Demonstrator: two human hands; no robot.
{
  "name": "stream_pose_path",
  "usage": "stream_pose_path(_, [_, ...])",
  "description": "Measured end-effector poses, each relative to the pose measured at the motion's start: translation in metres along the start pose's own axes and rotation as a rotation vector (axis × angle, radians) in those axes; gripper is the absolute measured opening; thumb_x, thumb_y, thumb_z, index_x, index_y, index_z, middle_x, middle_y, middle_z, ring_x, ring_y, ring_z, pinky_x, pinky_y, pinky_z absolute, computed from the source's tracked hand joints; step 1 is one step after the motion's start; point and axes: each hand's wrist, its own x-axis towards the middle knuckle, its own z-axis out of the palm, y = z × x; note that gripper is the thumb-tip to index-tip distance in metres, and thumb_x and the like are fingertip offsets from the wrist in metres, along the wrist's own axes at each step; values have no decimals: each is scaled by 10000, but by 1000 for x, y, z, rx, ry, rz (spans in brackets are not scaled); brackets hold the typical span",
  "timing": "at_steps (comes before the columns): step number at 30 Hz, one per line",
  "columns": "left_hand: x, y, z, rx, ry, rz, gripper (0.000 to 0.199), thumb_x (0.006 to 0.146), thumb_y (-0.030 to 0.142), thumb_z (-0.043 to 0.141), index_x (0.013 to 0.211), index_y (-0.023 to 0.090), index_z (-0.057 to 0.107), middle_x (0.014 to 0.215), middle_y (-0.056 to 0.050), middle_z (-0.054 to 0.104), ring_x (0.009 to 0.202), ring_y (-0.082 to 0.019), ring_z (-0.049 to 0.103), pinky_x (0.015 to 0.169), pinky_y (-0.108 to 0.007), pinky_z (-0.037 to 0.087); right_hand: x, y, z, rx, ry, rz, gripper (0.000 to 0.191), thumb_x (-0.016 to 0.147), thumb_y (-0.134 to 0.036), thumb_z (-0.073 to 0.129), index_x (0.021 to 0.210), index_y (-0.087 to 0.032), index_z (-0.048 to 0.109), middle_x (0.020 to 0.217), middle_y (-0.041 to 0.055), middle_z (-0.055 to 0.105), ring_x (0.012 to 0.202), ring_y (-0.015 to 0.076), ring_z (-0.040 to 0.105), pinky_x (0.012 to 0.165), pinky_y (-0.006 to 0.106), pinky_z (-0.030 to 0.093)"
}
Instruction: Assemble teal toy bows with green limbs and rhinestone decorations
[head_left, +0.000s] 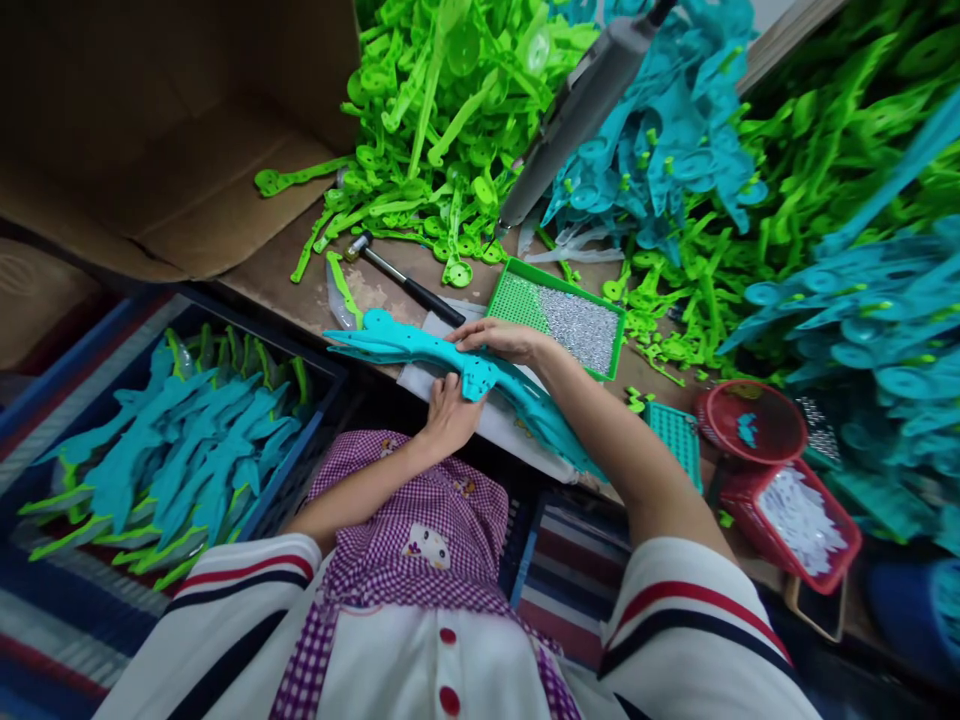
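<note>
Blue toy piece (427, 345) sits over the near edge of the bench (382, 295). The left hand (454, 412) has fingers clamped on it; the right hand (506, 340) lies on top, squeezing or not, I can't tell. Toys (150, 460) in the crate (319, 420) look joined; heaped green parts (450, 110) and blue parts (675, 110) look unjoined.

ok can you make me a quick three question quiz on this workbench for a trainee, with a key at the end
1. Multiple choice: what lies in the green rectangular plastic tray?
a) yellow beads
b) small silvery pieces
c) brown pegs

2. True or false: the red rectangular plastic container holds white pieces.

3. Short answer: which hand lies on the far side of the long turquoise plastic part?

Key:
1. b
2. True
3. The right hand; the left hand is at its near side.
</note>
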Motion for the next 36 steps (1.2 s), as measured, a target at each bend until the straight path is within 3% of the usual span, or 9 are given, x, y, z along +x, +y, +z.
stream_pose_path(7, [-3, -1, -8, 18, -40, 2, 399, 1027, 302, 314, 1285, 206, 602, 1293, -142, 574, 1170, -308, 462, 994, -460, 359, -5, 6, 2, -49, 47, -141, 101, 703, -133, 755, 797, -163, 735, 783, 3, 716, 688, 79, 603, 692, 185, 531])
stream_pose_path(12, [-2, -3, -6, 16, -30, -1, 385, 1022, 307, 334, 1263, 193, 613, 1243, -149, 595, 1150, -312, 471, 983, -465, 364, -4, 11, 0, -123, 84, -171, 108, 697, -170, 754, 803, -164, 731, 808, 18, 717, 724, 100, 605, 719, 217, 529])
stream_pose_path(17, [-2, -3, -5, 35, -23, -8, 389, 1018, 309, 343, 1264, 193, 622, 1272, -164, 584, 1168, -324, 456, 993, -492, 353, -3, 6, 4, -400, 160, -273, 118, 756, -222, 711, 855, -172, 751, 858, 26, 729, 842, 152, 634, 841, 275, 513])
stream_pose_path(20, [-2, -3, -5, 38, -29, -18, 390, 1014, 312, 352, 1275, 194, 616, 1257, -171, 586, 1178, -336, 448, 995, -512, 346, -14, 5, 8, -641, 245, -357, 201, 812, -252, 671, 979, -173, 751, 1009, 69, 725, 986, 212, 641, 952, 343, 485])
stream_pose_path(24, [-2, -4, -5, 32, -35, -19, 405, 1016, 314, 343, 1302, 170, 592, 1257, -176, 580, 1176, -338, 448, 996, -507, 345, -56, 29, 11, -869, 391, -459, 478, 865, -418, 643, 1300, -222, 617, 1294, 124, 615, 1183, 285, 585, 1044, 444, 445])
stream_pose_path(28, [-3, -4, -7, 2, -32, 9, 392, 1015, 314, 354, 1302, 194, 593, 1275, -172, 568, 1163, -332, 452, 972, -493, 362, -95, 71, 11, -1010, 399, -378, 717, 837, -514, 665, 1466, -256, 438, 1446, 151, 508, 1305, 341, 510, 1055, 524, 441])
stream_pose_path(31, [-3, -3, -10, 3, -39, 11, 392, 1016, 326, 361, 1312, 208, 590, 1277, -160, 569, 1164, -330, 447, 968, -486, 362, -102, 91, 9, -1010, 432, -358, 640, 888, -405, 615, 1475, -230, 433, 1411, 160, 541, 1281, 323, 536, 1044, 511, 457])
stream_pose_path(36, [-3, -2, -10, 5, -40, -9, 385, 1017, 320, 362, 1304, 218, 597, 1274, -152, 573, 1173, -327, 445, 990, -491, 350, -97, 96, 9, -984, 513, -459, 509, 918, -360, 527, 1412, -238, 528, 1268, 143, 625, 1155, 304, 599, 985, 509, 483])
